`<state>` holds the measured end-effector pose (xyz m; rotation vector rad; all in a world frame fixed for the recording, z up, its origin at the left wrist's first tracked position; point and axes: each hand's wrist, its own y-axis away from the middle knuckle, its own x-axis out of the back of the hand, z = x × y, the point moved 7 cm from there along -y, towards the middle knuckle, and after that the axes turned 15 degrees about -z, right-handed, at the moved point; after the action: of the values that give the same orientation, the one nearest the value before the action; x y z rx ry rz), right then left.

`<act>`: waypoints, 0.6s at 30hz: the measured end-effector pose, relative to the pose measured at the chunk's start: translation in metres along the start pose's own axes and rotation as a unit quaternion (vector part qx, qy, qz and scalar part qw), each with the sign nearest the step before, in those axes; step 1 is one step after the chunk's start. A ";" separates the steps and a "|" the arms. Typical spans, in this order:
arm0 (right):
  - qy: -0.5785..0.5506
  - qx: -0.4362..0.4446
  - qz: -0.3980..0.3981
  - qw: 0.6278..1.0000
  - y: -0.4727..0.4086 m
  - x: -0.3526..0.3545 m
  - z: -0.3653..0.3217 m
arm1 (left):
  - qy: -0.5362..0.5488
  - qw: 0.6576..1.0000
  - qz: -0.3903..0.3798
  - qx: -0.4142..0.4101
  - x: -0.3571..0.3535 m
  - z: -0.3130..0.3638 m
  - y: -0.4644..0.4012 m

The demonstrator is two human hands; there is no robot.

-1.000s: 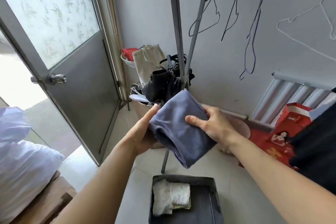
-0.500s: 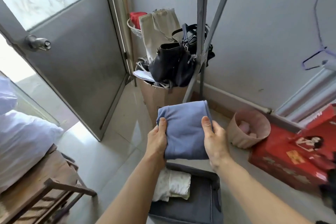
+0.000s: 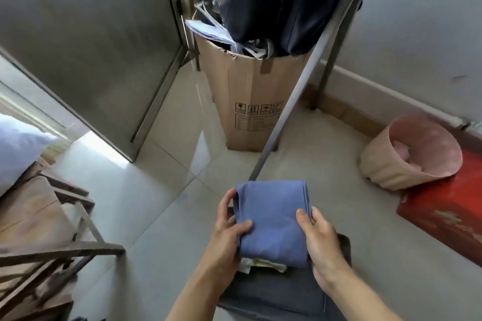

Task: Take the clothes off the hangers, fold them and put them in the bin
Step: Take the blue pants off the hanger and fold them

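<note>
One folded blue garment [image 3: 272, 219], two hands.

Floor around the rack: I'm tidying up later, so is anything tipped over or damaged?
Yes. The pink basket lies on its side, propped on the red box, with its mouth facing sideways. The cardboard box has a torn top rim.

Ahead of me a tall cardboard box [image 3: 245, 101] stands on the tiled floor [image 3: 156, 206], dark bags [image 3: 273, 0] heaped on top. A pink basket [image 3: 407, 156] lies tipped beside a red box [image 3: 448, 211]; a wooden chair [image 3: 44, 229] sits left.
</note>
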<state>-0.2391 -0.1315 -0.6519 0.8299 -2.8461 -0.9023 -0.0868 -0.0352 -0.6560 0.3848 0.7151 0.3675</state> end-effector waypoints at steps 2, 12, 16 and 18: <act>-0.016 -0.035 0.009 0.999 -0.015 0.008 0.054 | 0.006 0.999 0.027 0.026 0.033 -0.045 -0.012; -0.041 -0.187 0.042 0.981 -0.080 0.058 0.245 | -0.143 0.970 0.092 0.175 0.136 -0.217 -0.080; -0.027 -0.218 0.058 0.974 -0.102 0.077 0.287 | -0.175 0.962 0.071 0.198 0.148 -0.258 -0.103; -0.022 -0.219 0.067 0.973 -0.117 0.086 0.302 | -0.185 0.958 0.065 0.209 0.150 -0.270 -0.118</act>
<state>-0.3155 -0.0969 -0.9767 0.5617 -2.5407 -1.4628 -0.1457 -0.0125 -0.9809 0.8812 0.3950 0.2551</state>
